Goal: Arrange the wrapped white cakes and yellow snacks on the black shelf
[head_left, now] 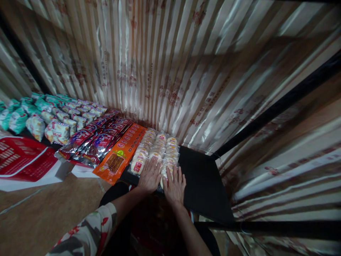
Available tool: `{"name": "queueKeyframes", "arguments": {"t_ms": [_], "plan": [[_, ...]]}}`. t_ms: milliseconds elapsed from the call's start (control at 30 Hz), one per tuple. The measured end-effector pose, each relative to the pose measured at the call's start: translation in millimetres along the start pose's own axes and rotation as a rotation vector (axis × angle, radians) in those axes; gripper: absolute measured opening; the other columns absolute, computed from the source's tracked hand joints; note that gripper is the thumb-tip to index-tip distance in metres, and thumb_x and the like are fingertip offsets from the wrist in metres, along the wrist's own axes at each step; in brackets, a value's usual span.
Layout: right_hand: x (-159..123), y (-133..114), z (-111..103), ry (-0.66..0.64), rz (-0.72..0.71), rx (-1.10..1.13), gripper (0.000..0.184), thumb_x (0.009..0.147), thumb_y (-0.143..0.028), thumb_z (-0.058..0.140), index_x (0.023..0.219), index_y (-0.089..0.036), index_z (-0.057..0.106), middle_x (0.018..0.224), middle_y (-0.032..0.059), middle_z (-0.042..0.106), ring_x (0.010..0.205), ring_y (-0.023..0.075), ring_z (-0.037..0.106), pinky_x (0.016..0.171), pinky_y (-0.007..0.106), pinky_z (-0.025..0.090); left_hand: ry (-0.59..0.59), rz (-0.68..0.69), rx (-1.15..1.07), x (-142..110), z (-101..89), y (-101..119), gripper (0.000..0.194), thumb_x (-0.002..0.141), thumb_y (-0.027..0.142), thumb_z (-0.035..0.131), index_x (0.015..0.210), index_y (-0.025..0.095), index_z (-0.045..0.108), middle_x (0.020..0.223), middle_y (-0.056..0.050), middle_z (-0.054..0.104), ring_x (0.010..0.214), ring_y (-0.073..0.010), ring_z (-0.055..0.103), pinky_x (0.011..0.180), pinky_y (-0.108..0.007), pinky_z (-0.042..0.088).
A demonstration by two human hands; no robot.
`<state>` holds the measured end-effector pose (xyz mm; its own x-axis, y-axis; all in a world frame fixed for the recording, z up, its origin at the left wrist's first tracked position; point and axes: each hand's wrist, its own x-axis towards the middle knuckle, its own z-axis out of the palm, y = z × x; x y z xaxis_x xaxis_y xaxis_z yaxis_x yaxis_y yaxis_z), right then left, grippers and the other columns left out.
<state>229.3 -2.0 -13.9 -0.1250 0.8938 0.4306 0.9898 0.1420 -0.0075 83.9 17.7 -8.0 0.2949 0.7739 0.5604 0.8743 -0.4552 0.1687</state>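
Left hand point(150, 176) and right hand point(175, 185), fingers loosely spread, touch white packets point(157, 151): likely light, slick, crushable; best cupped by their sides.

Three rows of white packs point(157, 148), one red basket point(39, 164) (partly cut off)

The single view looks forward and down from the head, seemingly fairly near the hands point(162, 181).

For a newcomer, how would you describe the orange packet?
Find the black shelf below the striped sheeting. The orange packet lies between dark red packets and clear-wrapped white pieces; it alone is bright orange, with brown sticks showing near one end.
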Motion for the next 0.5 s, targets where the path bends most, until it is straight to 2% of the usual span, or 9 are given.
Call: {"name": "queueKeyframes", "arguments": {"t_ms": [167, 300, 400, 500], "plan": [[-1, 0, 9, 0.008, 0.011, 0.014, 0.047, 0.088, -0.035, 0.034, 0.133, -0.022, 0.042, 0.145, 0.0109, 0.030, 0.136, 0.0273, 0.016, 0.104, 0.049, 0.018, -0.022, -0.002, 0.001, -2, 1.3, 0, 0.048, 0.087, 0.032, 0.041, 0.130, 0.012, 0.043, 0.139, -0.014, 0.039, 0.134, -0.0268, 0.024, 0.108, -0.048, 0.024], [1, -2, 4, 0.052, 0.025, 0.026, 0.047, 0.089, -0.035, 0.033, 0.133, -0.020, 0.041, 0.145, 0.0121, 0.030, 0.137, 0.0273, 0.014, 0.104, 0.051, 0.016, -0.008, 0.000, -0.013, 1, -2.6, 0, 0.051, 0.086, 0.033, 0.042, 0.133, 0.013, 0.039, 0.142, -0.013, 0.034, 0.135, -0.0271, 0.021, 0.108, -0.049, 0.024], [21, -7, -6, 0.070, -0.017, 0.068, 0.046, 0.090, -0.032, 0.031, 0.134, -0.020, 0.041, 0.147, 0.0105, 0.025, 0.137, 0.0253, 0.013, 0.106, 0.048, 0.016, 0.023, -0.047, -0.010, 6, -5.0, 0, 0.050, 0.086, 0.029, 0.041, 0.133, 0.015, 0.039, 0.143, -0.013, 0.034, 0.135, -0.0264, 0.022, 0.108, -0.050, 0.025], [60, -16, -13, 0.011, -0.020, 0.122, 0.046, 0.092, -0.033, 0.026, 0.134, -0.021, 0.040, 0.148, 0.0087, 0.025, 0.137, 0.0233, 0.012, 0.106, 0.042, 0.019, 0.060, -0.040, -0.005, 12, -1.8, 2, 0.045, 0.085, 0.025, 0.040, 0.128, 0.012, 0.045, 0.138, -0.014, 0.041, 0.133, -0.0265, 0.027, 0.107, -0.049, 0.028]]}}
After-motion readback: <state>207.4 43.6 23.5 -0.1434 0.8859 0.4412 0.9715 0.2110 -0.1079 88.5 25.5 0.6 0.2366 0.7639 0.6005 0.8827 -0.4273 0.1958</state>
